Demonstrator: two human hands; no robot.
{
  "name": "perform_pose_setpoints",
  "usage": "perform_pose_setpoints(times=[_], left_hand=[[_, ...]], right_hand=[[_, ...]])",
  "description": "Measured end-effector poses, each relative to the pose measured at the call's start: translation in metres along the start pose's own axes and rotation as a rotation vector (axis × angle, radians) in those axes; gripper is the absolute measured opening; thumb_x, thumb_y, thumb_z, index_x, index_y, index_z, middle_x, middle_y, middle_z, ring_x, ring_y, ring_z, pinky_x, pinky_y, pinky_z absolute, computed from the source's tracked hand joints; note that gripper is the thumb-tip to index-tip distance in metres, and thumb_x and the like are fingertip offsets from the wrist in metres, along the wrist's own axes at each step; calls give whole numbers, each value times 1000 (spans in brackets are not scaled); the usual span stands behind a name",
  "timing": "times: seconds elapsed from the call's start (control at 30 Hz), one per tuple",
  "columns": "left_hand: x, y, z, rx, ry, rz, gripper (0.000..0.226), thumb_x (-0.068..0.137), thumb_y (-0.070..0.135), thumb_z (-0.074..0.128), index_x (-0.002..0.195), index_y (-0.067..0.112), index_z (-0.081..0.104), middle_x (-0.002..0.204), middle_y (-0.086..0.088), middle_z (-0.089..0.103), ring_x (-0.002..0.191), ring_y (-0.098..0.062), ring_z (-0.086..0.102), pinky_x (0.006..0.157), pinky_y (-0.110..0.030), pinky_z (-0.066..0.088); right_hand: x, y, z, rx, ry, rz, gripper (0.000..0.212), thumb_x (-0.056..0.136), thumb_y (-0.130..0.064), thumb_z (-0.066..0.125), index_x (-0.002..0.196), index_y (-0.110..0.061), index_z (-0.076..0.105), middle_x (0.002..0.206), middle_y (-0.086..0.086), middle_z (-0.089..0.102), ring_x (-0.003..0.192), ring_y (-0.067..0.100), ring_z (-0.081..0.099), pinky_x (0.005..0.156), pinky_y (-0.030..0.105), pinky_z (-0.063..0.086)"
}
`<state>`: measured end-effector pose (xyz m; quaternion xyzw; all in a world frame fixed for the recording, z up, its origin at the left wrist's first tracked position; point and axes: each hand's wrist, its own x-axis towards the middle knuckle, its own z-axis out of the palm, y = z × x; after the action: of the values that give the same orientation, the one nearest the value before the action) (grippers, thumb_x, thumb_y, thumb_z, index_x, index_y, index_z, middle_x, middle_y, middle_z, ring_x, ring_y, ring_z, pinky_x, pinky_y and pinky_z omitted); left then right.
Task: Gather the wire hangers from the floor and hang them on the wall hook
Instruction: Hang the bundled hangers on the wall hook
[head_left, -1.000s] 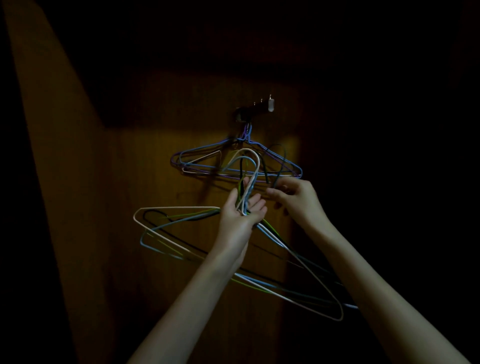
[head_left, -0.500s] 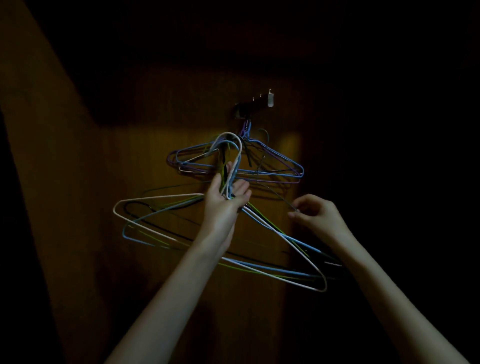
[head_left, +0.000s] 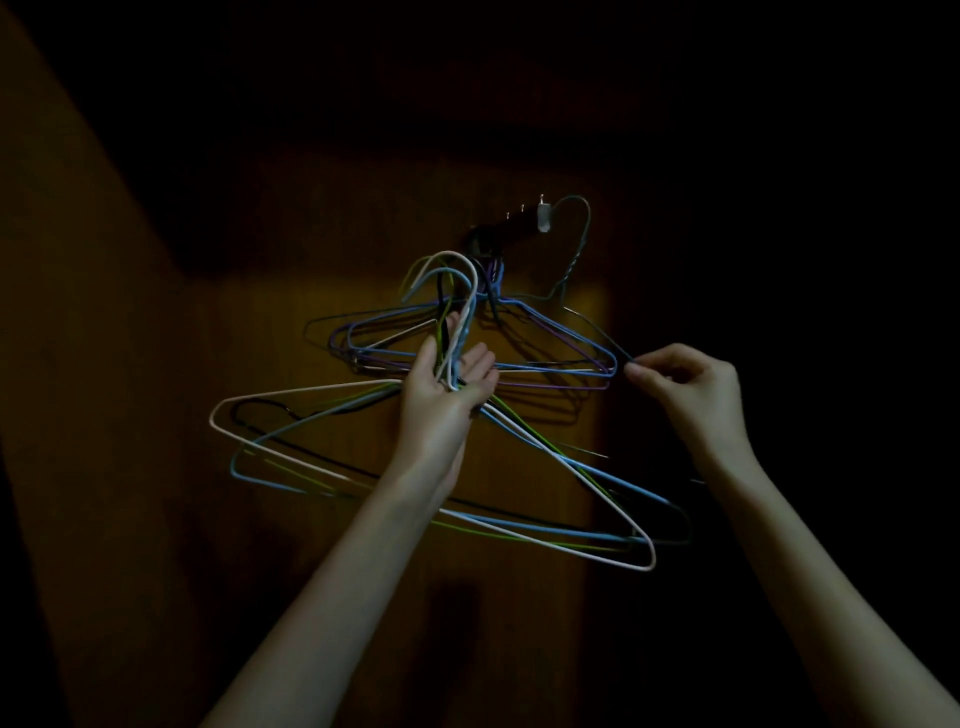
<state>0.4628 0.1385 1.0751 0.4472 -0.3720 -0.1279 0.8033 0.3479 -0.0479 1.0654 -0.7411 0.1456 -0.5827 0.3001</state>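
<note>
Dim wooden wall (head_left: 249, 467) | right hand (head_left: 691, 387) has drawn one grey hanger (head_left: 582, 244) clear, fingers pinching its shoulder, its top now up at wall hook (head_left: 543, 215) | left hand (head_left: 447, 389) grips hanger bundle (head_left: 363, 467) | several hung; more remain.

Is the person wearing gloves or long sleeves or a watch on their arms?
No. Both arms are bare all the way to the bottom of the picture, with no sleeves showing. The left hand and the right hand have no gloves, and no watch, bracelet or ring shows, though the dim light could hide something small.
</note>
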Motion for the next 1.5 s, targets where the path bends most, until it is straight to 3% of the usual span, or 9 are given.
perform_pose_setpoints(times=[0.17,0.33,0.43,0.77,1.0,1.13,1.27,1.37,1.5], left_hand=[[16,-5,-5,15,19,16,75,87,-19,46,148,15,17,138,-24,45,124,-27,50,100,-31,41],[34,-10,-11,15,39,21,75,87,-19,45,148,16,18,138,-24,45,124,-27,50,102,-33,41],[45,-14,-14,14,48,27,74,86,-21,44,147,16,22,138,-24,45,125,-27,50,100,-32,42],[78,-31,-20,33,94,58,68,85,-21,46,136,23,36,135,-22,49,119,-22,54,86,-22,51],[90,-37,-20,30,126,67,71,86,-21,46,139,24,30,135,-24,48,120,-26,53,96,-30,45],[92,-40,-23,48,136,60,75,86,-20,47,146,19,23,135,-23,49,121,-25,53,100,-32,42],[91,-41,-25,56,148,50,77,85,-20,47,147,18,20,135,-22,50,120,-24,54,95,-30,43],[89,-42,-25,50,153,35,79,85,-19,48,148,17,18,134,-22,50,117,-22,55,90,-27,45],[83,-43,-23,34,147,25,79,85,-20,47,148,16,17,135,-25,48,121,-27,53,96,-30,43]], right_hand=[[29,7,20,-59,-4,-34,3,80,-18,70,82,-17,68,72,-7,61,67,6,52,58,11,40],[57,22,46,-97,-3,-20,5,81,-22,70,81,-18,68,79,6,66,78,20,62,70,38,53],[77,36,63,-130,-6,11,7,80,-25,71,78,-19,67,82,6,64,81,24,62,72,44,54],[132,65,111,-140,-89,51,6,80,-25,71,77,-23,66,83,-1,61,84,17,57,75,42,49],[151,83,133,-132,-186,115,6,82,-22,70,79,-19,65,85,3,62,84,19,58,73,39,49],[150,93,136,-154,-222,107,7,85,-16,65,88,-10,64,92,4,61,83,12,54,65,23,43],[146,94,137,-259,-167,113,10,86,-20,64,94,-14,66,98,1,59,90,11,51,69,26,38],[146,97,135,-303,-187,80,23,84,-21,67,105,-14,67,108,5,63,103,19,56,74,28,42],[135,90,125,-355,-185,1,38,80,-22,71,116,-14,63,116,11,57,112,28,52,92,43,46]])
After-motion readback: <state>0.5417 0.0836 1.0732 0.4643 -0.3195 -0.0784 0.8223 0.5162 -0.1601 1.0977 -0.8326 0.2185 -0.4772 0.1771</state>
